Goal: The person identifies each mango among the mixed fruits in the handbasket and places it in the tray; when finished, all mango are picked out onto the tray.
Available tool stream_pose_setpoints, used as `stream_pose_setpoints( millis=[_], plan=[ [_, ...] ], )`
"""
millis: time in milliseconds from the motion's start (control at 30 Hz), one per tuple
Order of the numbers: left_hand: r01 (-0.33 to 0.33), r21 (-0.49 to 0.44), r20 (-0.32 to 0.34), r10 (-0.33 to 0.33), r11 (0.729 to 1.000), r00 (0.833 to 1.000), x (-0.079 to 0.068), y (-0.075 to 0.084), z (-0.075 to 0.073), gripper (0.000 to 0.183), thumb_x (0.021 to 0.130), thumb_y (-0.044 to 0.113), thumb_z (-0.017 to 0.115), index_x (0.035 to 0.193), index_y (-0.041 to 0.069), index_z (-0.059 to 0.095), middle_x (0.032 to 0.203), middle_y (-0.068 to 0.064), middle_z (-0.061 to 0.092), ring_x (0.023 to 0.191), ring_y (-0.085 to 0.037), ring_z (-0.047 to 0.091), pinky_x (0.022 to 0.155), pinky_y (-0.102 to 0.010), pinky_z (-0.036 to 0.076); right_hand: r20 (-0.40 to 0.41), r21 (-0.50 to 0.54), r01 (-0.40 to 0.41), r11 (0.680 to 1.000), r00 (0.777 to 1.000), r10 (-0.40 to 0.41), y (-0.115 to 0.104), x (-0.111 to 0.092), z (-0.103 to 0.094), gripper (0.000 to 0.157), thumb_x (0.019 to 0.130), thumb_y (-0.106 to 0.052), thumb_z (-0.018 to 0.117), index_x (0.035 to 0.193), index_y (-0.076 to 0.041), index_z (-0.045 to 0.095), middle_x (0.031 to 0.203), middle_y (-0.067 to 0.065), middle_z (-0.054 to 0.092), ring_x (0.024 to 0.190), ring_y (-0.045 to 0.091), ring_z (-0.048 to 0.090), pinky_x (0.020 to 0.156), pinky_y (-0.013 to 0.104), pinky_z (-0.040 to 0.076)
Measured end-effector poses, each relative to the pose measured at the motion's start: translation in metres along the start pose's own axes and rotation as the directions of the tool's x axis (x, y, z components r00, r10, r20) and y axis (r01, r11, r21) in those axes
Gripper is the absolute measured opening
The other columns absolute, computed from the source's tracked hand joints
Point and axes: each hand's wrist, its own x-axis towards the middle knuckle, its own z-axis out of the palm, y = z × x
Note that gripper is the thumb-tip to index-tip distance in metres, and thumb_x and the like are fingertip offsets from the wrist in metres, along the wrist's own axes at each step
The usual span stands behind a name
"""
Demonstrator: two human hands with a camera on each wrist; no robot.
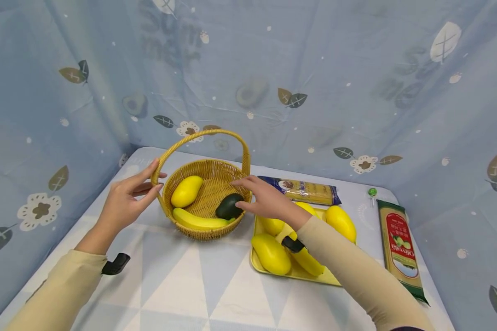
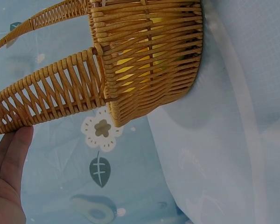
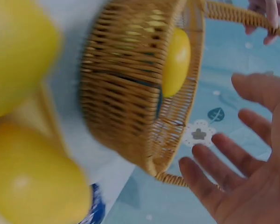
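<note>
A woven basket [image 1: 207, 235] with a tall arched handle [image 1: 209, 132] stands on the table. My left hand [image 1: 128, 195] pinches the left side of that handle between thumb and fingers; the left wrist view has its fingertips against the wicker [image 2: 46, 95]. Inside the basket lie a yellow mango [image 1: 187, 191], a banana [image 1: 200, 221] and a dark green avocado [image 1: 229, 206]. Over the basket's right rim reaches my right hand [image 1: 265, 195], its fingertips beside the avocado. In the right wrist view that hand [image 3: 252, 163] has its fingers spread and holds nothing.
Right of the basket, a yellow tray [image 1: 257, 268] bears several yellow mangoes [image 1: 271, 254], partly hidden under my right forearm. Behind it lies a pasta packet [image 1: 310, 191]. Another packet [image 1: 401, 248] and a small green-topped item [image 1: 372, 192] are farther right. Patterned curtains [image 1: 273, 92] enclose the table.
</note>
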Motion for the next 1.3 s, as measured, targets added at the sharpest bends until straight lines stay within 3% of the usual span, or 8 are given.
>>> stream_pose_setpoints(
  millis=[300, 467, 567, 767, 933, 1067, 1200, 1300],
  plan=[
    [-0.014, -0.021, -0.001, 0.014, 1.000, 1.000, 0.002, 0.001, -0.001, 0.082, 0.083, -0.015, 0.075, 0.153, 0.018, 0.048, 0.116, -0.012, 0.074, 0.101, 0.016, 0.060, 0.083, -0.009, 0.052, 0.143, -0.067, 0.078, 0.995, 0.987, -0.068, -0.015, 0.080, 0.012, 0.056, 0.100, -0.036, 0.066, 0.153, -0.027, 0.048, 0.160, 0.004, 0.037, 0.146, 0.023, 0.034, 0.118, 0.041, 0.038],
    [-0.004, -0.028, 0.014, 0.004, 1.000, 1.000, 0.001, 0.001, 0.001, 0.081, 0.084, -0.014, 0.075, 0.154, 0.019, 0.047, 0.117, -0.012, 0.074, 0.102, 0.016, 0.060, 0.083, -0.009, 0.053, 0.186, -0.109, 0.089, 0.990, 0.980, -0.068, -0.022, 0.109, 0.026, 0.056, 0.100, -0.034, 0.067, 0.153, -0.028, 0.048, 0.162, 0.003, 0.033, 0.148, 0.021, 0.032, 0.121, 0.036, 0.034],
    [0.000, -0.020, 0.024, 0.001, 1.000, 1.000, 0.000, 0.002, 0.003, 0.081, 0.085, -0.013, 0.075, 0.154, 0.019, 0.046, 0.117, -0.013, 0.073, 0.102, 0.016, 0.059, 0.083, -0.009, 0.053, 0.205, -0.069, 0.078, 0.995, 0.977, -0.063, -0.026, 0.122, 0.034, 0.055, 0.100, -0.031, 0.067, 0.152, -0.028, 0.049, 0.160, 0.002, 0.037, 0.147, 0.021, 0.033, 0.121, 0.036, 0.034],
    [-0.006, -0.012, 0.023, 0.006, 1.000, 1.000, 0.000, 0.002, 0.002, 0.081, 0.084, -0.014, 0.074, 0.154, 0.018, 0.047, 0.117, -0.013, 0.073, 0.103, 0.016, 0.058, 0.083, -0.009, 0.052, 0.237, -0.018, 0.076, 0.997, 0.969, -0.069, -0.035, 0.142, 0.042, 0.054, 0.100, -0.025, 0.067, 0.152, -0.028, 0.051, 0.159, 0.000, 0.041, 0.147, 0.020, 0.035, 0.122, 0.037, 0.032],
    [-0.013, -0.025, 0.013, 0.013, 1.000, 1.000, 0.001, 0.002, 0.000, 0.080, 0.084, -0.015, 0.074, 0.153, 0.017, 0.048, 0.117, -0.013, 0.074, 0.103, 0.015, 0.059, 0.083, -0.009, 0.053, 0.319, -0.072, 0.144, 0.987, 0.941, -0.114, -0.046, 0.151, 0.048, 0.053, 0.101, -0.018, 0.065, 0.152, -0.025, 0.051, 0.161, -0.001, 0.038, 0.150, 0.018, 0.029, 0.124, 0.033, 0.025],
    [-0.008, -0.034, 0.010, 0.008, 0.999, 1.000, 0.001, 0.003, -0.001, 0.080, 0.084, -0.015, 0.074, 0.153, 0.017, 0.048, 0.117, -0.013, 0.074, 0.104, 0.015, 0.060, 0.083, -0.009, 0.053, 0.367, -0.153, 0.162, 0.975, 0.925, -0.096, -0.052, 0.153, 0.054, 0.050, 0.104, -0.021, 0.060, 0.152, -0.030, 0.050, 0.163, -0.003, 0.034, 0.152, 0.017, 0.023, 0.125, 0.034, 0.025],
    [-0.005, -0.046, 0.010, 0.005, 0.999, 1.000, 0.000, 0.002, -0.001, 0.080, 0.084, -0.015, 0.074, 0.153, 0.016, 0.048, 0.117, -0.013, 0.073, 0.104, 0.014, 0.060, 0.083, -0.010, 0.053, 0.348, -0.207, 0.105, 0.973, 0.937, -0.027, -0.052, 0.151, 0.056, 0.047, 0.105, -0.031, 0.057, 0.152, -0.037, 0.049, 0.165, -0.002, 0.031, 0.153, 0.021, 0.022, 0.124, 0.042, 0.027],
    [-0.010, -0.052, 0.007, 0.010, 0.999, 1.000, 0.000, 0.000, -0.002, 0.080, 0.083, -0.016, 0.075, 0.152, 0.015, 0.049, 0.117, -0.013, 0.073, 0.104, 0.013, 0.061, 0.083, -0.009, 0.053, 0.321, -0.213, 0.041, 0.976, 0.946, 0.031, -0.047, 0.149, 0.056, 0.051, 0.104, -0.027, 0.061, 0.151, -0.041, 0.049, 0.166, 0.003, 0.028, 0.152, 0.024, 0.025, 0.121, 0.044, 0.034]
  ],
)
